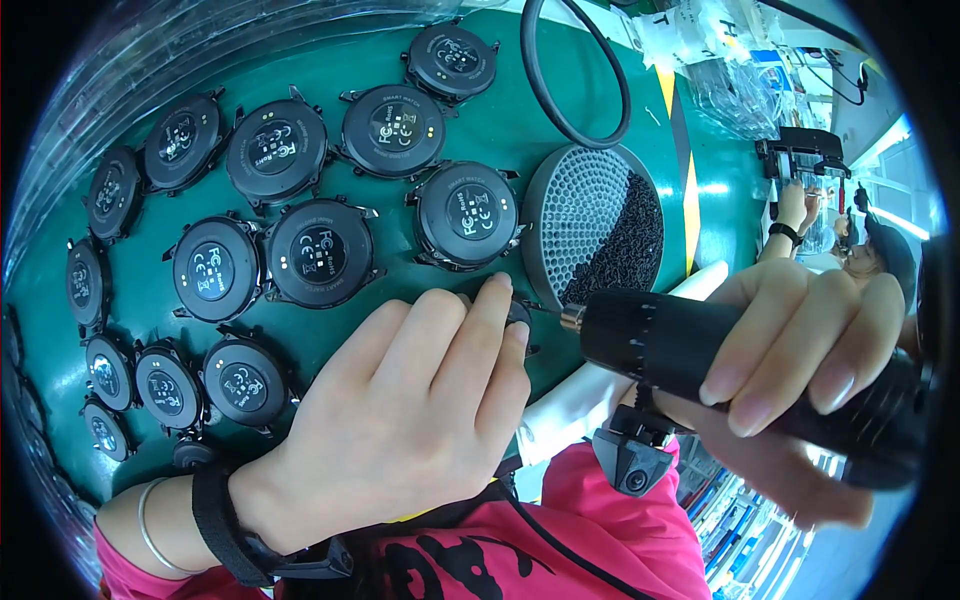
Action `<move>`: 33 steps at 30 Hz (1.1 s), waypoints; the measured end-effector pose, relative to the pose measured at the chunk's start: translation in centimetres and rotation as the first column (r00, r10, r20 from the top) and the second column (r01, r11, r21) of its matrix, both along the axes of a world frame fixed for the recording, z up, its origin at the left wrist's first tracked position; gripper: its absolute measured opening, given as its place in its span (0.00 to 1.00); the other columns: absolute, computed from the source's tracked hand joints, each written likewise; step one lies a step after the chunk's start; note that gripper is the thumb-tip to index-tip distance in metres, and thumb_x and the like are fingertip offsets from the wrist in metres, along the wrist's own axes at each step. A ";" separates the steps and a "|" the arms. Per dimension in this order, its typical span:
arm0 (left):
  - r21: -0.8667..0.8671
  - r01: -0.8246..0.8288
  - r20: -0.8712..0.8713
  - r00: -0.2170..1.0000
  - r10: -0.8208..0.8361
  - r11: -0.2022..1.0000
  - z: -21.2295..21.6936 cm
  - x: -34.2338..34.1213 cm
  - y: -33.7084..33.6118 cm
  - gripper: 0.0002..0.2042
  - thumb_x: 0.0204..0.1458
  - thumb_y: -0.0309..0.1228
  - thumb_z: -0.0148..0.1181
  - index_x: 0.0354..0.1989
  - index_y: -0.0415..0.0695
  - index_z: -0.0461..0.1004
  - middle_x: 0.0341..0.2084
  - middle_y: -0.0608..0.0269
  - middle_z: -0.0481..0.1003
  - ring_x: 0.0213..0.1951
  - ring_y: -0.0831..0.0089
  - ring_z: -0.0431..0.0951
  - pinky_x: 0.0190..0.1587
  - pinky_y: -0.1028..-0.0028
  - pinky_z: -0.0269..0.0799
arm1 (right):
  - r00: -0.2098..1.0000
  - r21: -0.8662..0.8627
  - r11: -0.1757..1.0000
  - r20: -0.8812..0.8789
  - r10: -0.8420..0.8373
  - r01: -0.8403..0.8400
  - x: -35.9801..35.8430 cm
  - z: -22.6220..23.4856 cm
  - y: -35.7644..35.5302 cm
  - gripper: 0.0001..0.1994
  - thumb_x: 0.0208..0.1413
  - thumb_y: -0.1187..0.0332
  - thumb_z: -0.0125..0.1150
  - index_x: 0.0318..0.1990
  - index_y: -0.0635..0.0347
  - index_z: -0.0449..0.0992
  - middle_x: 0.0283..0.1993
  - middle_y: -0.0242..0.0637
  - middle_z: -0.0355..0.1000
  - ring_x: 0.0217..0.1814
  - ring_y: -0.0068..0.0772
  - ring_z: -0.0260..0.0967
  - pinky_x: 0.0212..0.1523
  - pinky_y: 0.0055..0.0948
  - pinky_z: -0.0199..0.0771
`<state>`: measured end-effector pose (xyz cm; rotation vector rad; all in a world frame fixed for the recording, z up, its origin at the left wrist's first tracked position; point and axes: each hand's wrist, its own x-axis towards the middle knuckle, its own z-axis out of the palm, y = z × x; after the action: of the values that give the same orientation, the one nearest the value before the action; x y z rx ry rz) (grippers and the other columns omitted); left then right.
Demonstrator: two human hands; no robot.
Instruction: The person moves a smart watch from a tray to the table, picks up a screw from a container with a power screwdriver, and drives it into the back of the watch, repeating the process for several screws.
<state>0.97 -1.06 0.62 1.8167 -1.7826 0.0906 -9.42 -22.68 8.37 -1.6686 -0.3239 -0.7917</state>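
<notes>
Fourteen round black watch bodies (322, 251) lay face down and clear of the hands on the green mat (520, 120), as far as the bent edge of the view let them be counted; a fifteenth, the watch body under the fingers (518, 312), was almost wholly hidden, only a sliver of its rim showing beside the fingertips; one more dark shape at the lower left might have been another, though it was too cut off to tell. The left hand (400, 420) lay curled over that hidden body, fingers closed down and pressing it to the mat just in front of the screw tray; the right hand (800, 370) was clamped round the barrel of one black electric screwdriver (720, 360), its thin bit (545, 311) reaching level toward the spot beneath the left fingertips.

One round screw tray (590, 225) stood just behind the hands, its right half heaped with small dark screws (628, 250) too many to count, its left half showing bare holes; one black ring of cable or rubber (575, 75) lay behind it.

How far the work had gone could not be read from the pictures; the backs were too small to show whether their screws were in; by my judgement one body was being fastened, and the fourteen others gave no sign either way.
</notes>
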 end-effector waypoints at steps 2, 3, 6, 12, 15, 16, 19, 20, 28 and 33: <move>0.010 0.000 0.003 1.000 0.000 1.000 0.0 0.0 0.0 0.15 0.42 0.24 0.63 0.41 0.36 0.76 0.46 0.47 0.74 0.32 0.64 0.71 0.31 0.71 0.71 | 0.998 0.042 0.998 0.004 -0.055 0.055 -0.3 0.0 -0.1 0.30 0.47 0.42 0.67 0.44 0.59 0.67 0.36 0.36 0.66 0.27 0.28 0.71 0.29 0.25 0.74; 0.016 -0.001 0.005 1.000 0.001 1.000 0.1 0.0 0.0 0.15 0.42 0.25 0.64 0.41 0.36 0.76 0.47 0.47 0.74 0.32 0.64 0.71 0.31 0.71 0.71 | 0.997 0.064 0.995 0.006 -0.082 0.081 -0.5 0.0 -0.2 0.30 0.46 0.42 0.66 0.44 0.59 0.67 0.36 0.36 0.67 0.27 0.28 0.71 0.29 0.26 0.74; 0.031 -0.025 -0.036 0.999 0.026 0.999 0.3 -0.2 0.0 0.18 0.40 0.26 0.65 0.42 0.36 0.76 0.47 0.47 0.74 0.33 0.63 0.71 0.33 0.70 0.72 | 0.987 0.128 0.979 0.009 -0.163 0.160 -1.0 0.1 -0.4 0.30 0.46 0.41 0.65 0.44 0.58 0.67 0.35 0.35 0.67 0.27 0.27 0.70 0.30 0.27 0.74; 0.079 -0.041 -0.045 0.998 0.044 0.996 0.6 -0.3 0.0 0.23 0.35 0.28 0.68 0.44 0.37 0.76 0.48 0.49 0.74 0.36 0.62 0.71 0.36 0.68 0.73 | 0.973 0.134 0.965 0.026 -0.229 0.224 -1.5 0.1 -0.8 0.31 0.46 0.40 0.64 0.43 0.58 0.67 0.34 0.35 0.67 0.27 0.27 0.70 0.31 0.27 0.74; 0.101 -0.046 -0.057 0.997 0.052 0.994 0.6 -0.3 0.1 0.25 0.33 0.28 0.70 0.45 0.38 0.76 0.50 0.50 0.73 0.38 0.62 0.71 0.38 0.68 0.72 | 0.972 0.104 0.969 0.041 -0.231 0.225 -1.4 0.0 -0.7 0.31 0.46 0.40 0.64 0.42 0.58 0.67 0.33 0.35 0.67 0.26 0.26 0.69 0.31 0.26 0.74; 0.102 -0.045 -0.056 0.997 0.051 0.994 0.6 -0.3 0.1 0.25 0.33 0.28 0.70 0.45 0.38 0.76 0.50 0.50 0.73 0.38 0.62 0.71 0.38 0.68 0.72 | 0.972 0.093 0.970 0.046 -0.230 0.225 -1.4 0.0 -0.7 0.31 0.46 0.40 0.64 0.42 0.58 0.66 0.33 0.35 0.67 0.26 0.26 0.69 0.30 0.26 0.74; 0.090 -0.052 -0.045 0.997 0.056 0.995 0.4 -0.3 0.1 0.25 0.32 0.29 0.71 0.45 0.38 0.76 0.50 0.51 0.72 0.38 0.62 0.71 0.38 0.68 0.72 | 0.972 0.060 0.973 0.059 -0.226 0.222 -1.1 -0.1 -0.6 0.31 0.46 0.39 0.64 0.42 0.59 0.66 0.32 0.35 0.68 0.26 0.26 0.69 0.30 0.25 0.73; 0.090 -0.054 -0.045 0.997 0.058 0.995 0.5 -0.3 0.1 0.25 0.32 0.29 0.71 0.45 0.38 0.76 0.50 0.51 0.72 0.38 0.62 0.71 0.38 0.68 0.72 | 0.973 0.050 0.974 0.064 -0.224 0.221 -1.0 -0.1 -0.6 0.31 0.46 0.39 0.64 0.41 0.59 0.66 0.32 0.35 0.68 0.25 0.26 0.69 0.30 0.25 0.73; 0.109 -0.047 -0.061 0.997 0.054 0.993 0.7 -0.3 0.1 0.27 0.32 0.29 0.71 0.46 0.39 0.75 0.48 0.52 0.71 0.37 0.61 0.72 0.37 0.67 0.71 | 0.973 -0.038 0.976 0.098 -0.211 0.216 -0.6 -0.4 -0.2 0.31 0.45 0.39 0.64 0.40 0.60 0.65 0.30 0.35 0.68 0.24 0.25 0.68 0.30 0.22 0.73; 0.117 -0.045 -0.059 0.997 0.052 0.992 0.5 -0.2 0.1 0.26 0.33 0.29 0.71 0.46 0.39 0.75 0.46 0.51 0.71 0.36 0.61 0.72 0.37 0.66 0.71 | 0.973 -0.079 0.975 0.114 -0.200 0.210 0.0 -0.8 0.6 0.32 0.45 0.39 0.64 0.39 0.60 0.65 0.29 0.34 0.68 0.23 0.25 0.68 0.29 0.21 0.73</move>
<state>0.79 -0.96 1.13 1.9234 -1.7330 -0.0505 -9.38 -22.10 7.57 -1.7682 -0.2665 -1.0356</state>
